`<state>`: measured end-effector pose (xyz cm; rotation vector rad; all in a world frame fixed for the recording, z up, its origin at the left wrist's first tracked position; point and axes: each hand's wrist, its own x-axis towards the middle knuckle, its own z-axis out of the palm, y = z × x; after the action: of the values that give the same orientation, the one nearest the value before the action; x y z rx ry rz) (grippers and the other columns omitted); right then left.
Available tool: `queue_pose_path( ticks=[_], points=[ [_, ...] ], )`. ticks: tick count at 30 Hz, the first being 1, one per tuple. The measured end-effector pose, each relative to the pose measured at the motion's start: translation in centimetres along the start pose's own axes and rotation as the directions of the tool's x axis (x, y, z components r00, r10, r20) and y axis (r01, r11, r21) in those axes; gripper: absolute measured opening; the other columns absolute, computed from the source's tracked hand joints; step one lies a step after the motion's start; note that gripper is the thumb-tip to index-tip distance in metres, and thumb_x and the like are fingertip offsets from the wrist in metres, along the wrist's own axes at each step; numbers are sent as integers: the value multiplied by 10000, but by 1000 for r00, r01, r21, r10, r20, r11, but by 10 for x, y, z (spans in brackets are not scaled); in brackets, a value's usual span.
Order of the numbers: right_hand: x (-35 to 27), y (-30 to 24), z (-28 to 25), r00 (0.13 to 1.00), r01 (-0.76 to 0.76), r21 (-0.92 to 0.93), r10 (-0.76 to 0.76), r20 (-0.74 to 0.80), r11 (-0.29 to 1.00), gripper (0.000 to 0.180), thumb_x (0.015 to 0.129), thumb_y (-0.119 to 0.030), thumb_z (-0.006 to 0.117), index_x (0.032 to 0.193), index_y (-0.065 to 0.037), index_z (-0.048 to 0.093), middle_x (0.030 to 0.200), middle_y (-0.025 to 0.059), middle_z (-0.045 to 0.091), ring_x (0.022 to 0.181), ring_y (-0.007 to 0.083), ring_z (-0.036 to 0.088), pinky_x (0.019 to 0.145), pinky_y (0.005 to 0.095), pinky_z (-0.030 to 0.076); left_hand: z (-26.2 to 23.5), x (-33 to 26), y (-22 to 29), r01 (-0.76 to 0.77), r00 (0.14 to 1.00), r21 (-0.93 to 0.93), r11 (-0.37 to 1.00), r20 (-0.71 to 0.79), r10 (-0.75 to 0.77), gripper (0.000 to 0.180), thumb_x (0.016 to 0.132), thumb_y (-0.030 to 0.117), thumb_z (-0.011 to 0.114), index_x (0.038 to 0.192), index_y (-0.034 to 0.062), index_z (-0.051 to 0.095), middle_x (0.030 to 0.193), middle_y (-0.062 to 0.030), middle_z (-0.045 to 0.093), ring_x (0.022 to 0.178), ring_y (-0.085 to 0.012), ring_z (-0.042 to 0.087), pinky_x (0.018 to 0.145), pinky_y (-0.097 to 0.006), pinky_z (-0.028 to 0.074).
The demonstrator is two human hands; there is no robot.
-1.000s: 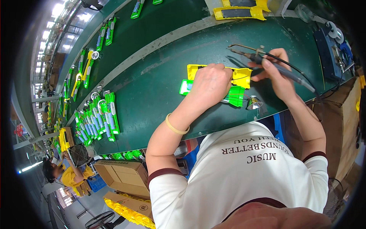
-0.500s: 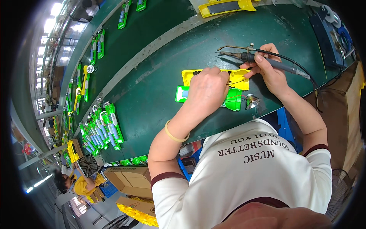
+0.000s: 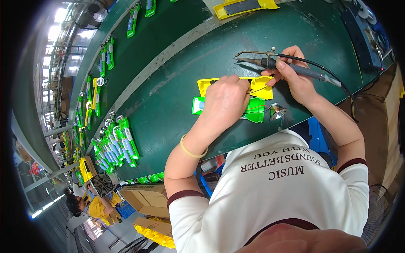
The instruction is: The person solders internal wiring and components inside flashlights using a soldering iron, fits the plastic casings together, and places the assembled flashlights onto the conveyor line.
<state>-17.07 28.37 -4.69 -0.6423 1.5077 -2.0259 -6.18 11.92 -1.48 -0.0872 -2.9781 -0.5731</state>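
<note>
My right hand (image 3: pixel 294 78) grips a soldering iron (image 3: pixel 310 72) with a thin bent metal tube clamped along it. Its tip points left, above the yellow casing half (image 3: pixel 265 92), and the lower fingers reach that casing's right end. My left hand (image 3: pixel 226 96) is closed over the middle of the casing, fingertips curled under and hidden. A thin dark wire (image 3: pixel 259 90) runs between the two hands. Just nearer to me lies a green casing half (image 3: pixel 255 114), partly covered by my left hand. Thin wires link it to a round silver lamp reflector (image 3: pixel 276 111) on its right.
Several green casings with blue cylinders (image 3: pixel 116 145) are bunched at the left of the green table (image 3: pixel 168 122). More lie beyond the grey strip. Another yellow casing (image 3: pixel 242 7) sits at the far edge. A dark box with reels (image 3: pixel 360 38) stands far right. A co-worker (image 3: pixel 99 206) is lower left.
The whole scene has shifted slightly in the picture. Both hands keep nearly the same pose, with the soldering iron still in the right hand.
</note>
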Motion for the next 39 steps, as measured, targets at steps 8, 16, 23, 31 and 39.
queue_pose_path(
  ticks=[8,16,23,31,39],
  points=[
    [-1,1,0,1000,19,-6,-19,2,1000,231,893,-187,510,962,-48,338,878,91,513,813,156,633,633,226,536,-3,-3,2,38,999,-54,998,10,-37,86,715,116,641,757,41,628,697,-107,575,682,-267,564,621,-360,455],
    [-2,3,-2,1000,-8,-29,8,-3,1000,246,884,-194,529,970,-51,348,851,85,541,749,112,613,585,209,495,-46,-38,-6,399,867,-860,319,240,-437,125,783,-17,624,893,-2,566,863,-98,618,689,-150,603,584,-254,494],
    [0,-4,-3,989,95,-117,-107,-100,989,219,850,-168,581,915,-58,403,747,45,547,648,69,514,551,185,389,-17,-63,-20,-60,840,-998,3,-52,-540,140,807,-28,588,937,-8,542,893,-156,640,712,-188,639,621,-265,532],
    [-11,-12,43,1000,-6,-70,3,-31,998,261,810,-146,627,869,-55,389,719,14,483,575,38,450,491,186,368,-21,-54,-44,249,863,-630,736,-200,-464,117,768,24,641,870,4,588,767,-93,653,623,-121,599,559,-230,477],
    [-15,9,39,999,-49,-245,46,-18,968,282,790,-162,650,831,-59,391,755,4,458,686,49,407,595,214,359,-22,-39,-58,154,972,-194,969,-145,-184,73,718,64,637,788,49,648,680,-112,562,623,-260,567,586,-337,471]
  ],
)
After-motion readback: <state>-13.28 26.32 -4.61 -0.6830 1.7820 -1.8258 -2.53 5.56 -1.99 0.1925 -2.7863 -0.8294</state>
